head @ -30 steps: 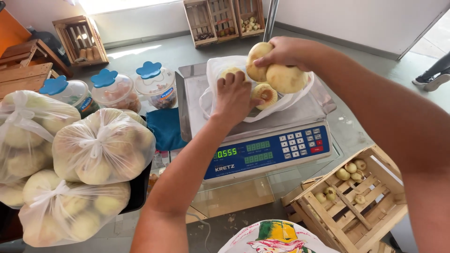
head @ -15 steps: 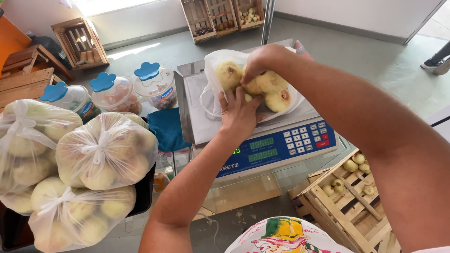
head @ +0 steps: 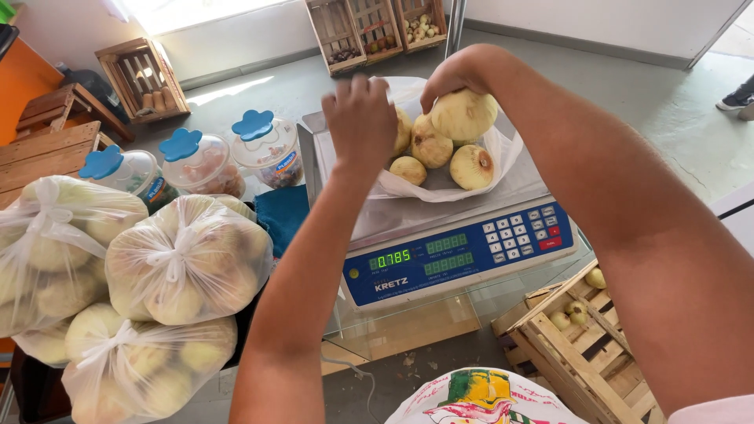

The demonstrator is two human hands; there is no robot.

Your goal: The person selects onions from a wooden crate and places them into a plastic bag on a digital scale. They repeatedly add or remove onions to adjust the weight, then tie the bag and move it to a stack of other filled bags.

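**Onions in open bag on scale pan**

While the thin plastic bag lies open on the steel pan of the electronic scale, the right hand is closed over the top onion, fingers wrapped on its far side. Left hand is raised at the bag's left rim, fingers curled toward the film; whether it actually pinches the plastic cannot be told. Three more onions sit inside the bag, touching one another, at the far middle of the pan.

Judgement: best practice is to hold the bag mouth wide with the left hand, lower the onion gently among the others, then lift both hands off the pan so the green display settles.

Tied bags of onions lie at near left; lidded jars stand far left; a wooden crate sits near right.
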